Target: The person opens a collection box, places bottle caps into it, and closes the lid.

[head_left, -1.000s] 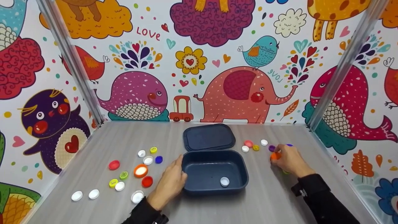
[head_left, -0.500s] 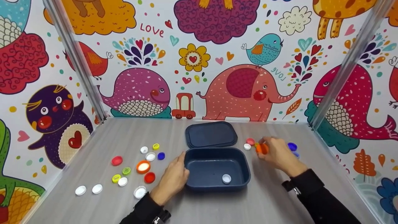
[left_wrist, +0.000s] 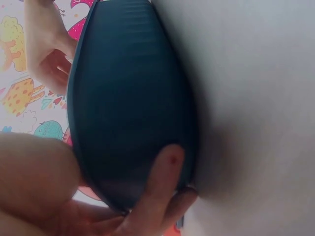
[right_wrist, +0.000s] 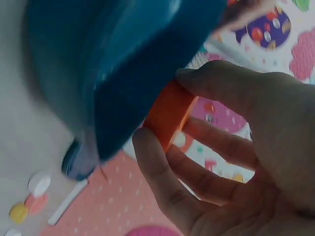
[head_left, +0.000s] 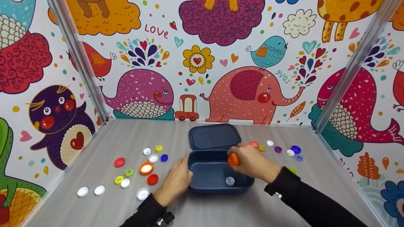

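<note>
The left hand (head_left: 175, 179) grips the left end of a navy box (head_left: 214, 190), a white cap (head_left: 230, 181) inside. Slightly farther, well right, the right hand (head_left: 254, 162) pinches an orange cap (head_left: 233, 160) over the box's far right part. Beyond lies a navy lid (head_left: 214, 137).

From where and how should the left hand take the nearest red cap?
Probably pinch the red bottle cap across its round rim. The left hand, after releasing the box, should come from above and the right: the cap lies flat, and an orange-rimmed cap is close behind it.
</note>
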`<state>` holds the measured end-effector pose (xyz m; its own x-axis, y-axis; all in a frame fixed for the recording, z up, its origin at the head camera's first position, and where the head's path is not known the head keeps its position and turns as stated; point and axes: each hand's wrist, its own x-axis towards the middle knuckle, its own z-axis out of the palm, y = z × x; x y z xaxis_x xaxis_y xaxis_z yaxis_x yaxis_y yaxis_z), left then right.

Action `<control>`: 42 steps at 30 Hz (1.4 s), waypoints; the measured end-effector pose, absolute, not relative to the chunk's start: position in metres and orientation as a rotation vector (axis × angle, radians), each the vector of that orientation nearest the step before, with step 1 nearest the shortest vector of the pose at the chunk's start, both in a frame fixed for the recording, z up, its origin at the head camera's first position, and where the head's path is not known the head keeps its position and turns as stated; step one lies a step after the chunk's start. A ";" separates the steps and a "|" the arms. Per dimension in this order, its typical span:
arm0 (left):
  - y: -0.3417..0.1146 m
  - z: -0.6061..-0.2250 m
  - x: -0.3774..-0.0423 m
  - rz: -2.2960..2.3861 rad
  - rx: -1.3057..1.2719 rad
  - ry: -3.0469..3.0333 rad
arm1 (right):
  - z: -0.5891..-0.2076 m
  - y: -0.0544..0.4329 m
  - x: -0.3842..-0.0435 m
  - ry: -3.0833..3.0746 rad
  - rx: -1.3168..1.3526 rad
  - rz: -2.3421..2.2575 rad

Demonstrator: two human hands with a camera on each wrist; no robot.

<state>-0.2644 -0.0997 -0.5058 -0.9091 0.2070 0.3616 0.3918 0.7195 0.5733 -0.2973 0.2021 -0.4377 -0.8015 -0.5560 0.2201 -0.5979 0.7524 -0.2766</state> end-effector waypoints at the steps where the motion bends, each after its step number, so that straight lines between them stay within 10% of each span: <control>1: -0.100 -0.507 -0.265 -0.971 -0.475 -2.653 | -0.441 0.198 -0.297 -2.816 0.989 0.501; 42: -0.100 -0.508 -0.266 -0.959 -0.460 -2.622 | -0.450 0.211 -0.319 -2.770 0.989 0.650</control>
